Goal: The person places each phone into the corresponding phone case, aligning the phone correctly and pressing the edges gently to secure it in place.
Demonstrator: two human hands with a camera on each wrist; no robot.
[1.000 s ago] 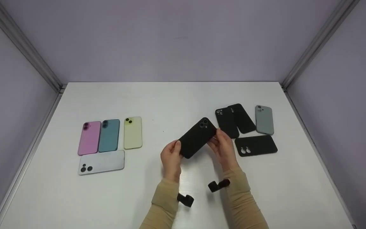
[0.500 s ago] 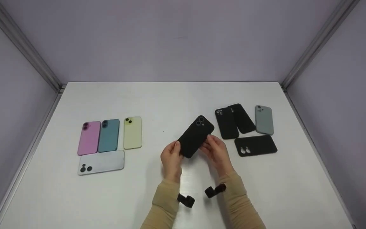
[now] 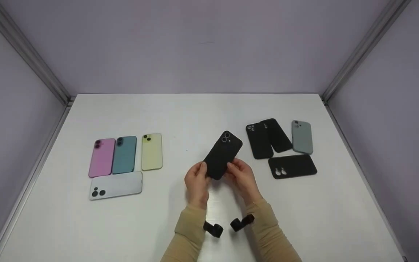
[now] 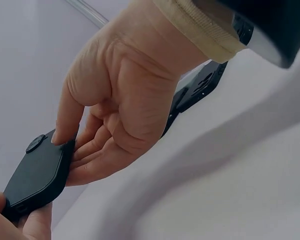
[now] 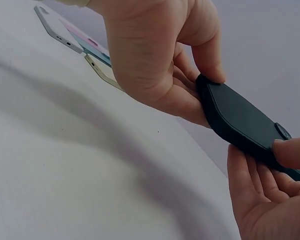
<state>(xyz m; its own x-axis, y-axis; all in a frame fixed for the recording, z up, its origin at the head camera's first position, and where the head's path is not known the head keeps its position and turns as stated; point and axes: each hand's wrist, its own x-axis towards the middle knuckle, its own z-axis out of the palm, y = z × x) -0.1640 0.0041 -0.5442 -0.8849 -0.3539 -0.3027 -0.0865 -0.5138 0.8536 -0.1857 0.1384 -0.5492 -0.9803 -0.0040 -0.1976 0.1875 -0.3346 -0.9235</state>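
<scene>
Both hands hold a black phone case over the white table, back side up and slanted, its two-ring camera end pointing away. My left hand pinches the lower left edge, thumb on the back and fingers beneath. On the opposite long edge, my right hand grips with its thumb on the back. The right wrist view shows the black case with a raised camera bump, between the left hand and the right hand. Its underside is hidden by the fingers.
On the left lie a pink phone, a teal phone, a yellow phone and a white phone. Several black cases, one sideways black case among them, and a grey-green case lie right.
My right hand has slid down along the case's right edge, nearer to the left hand. The case has turned more upright, its camera end swinging left.
</scene>
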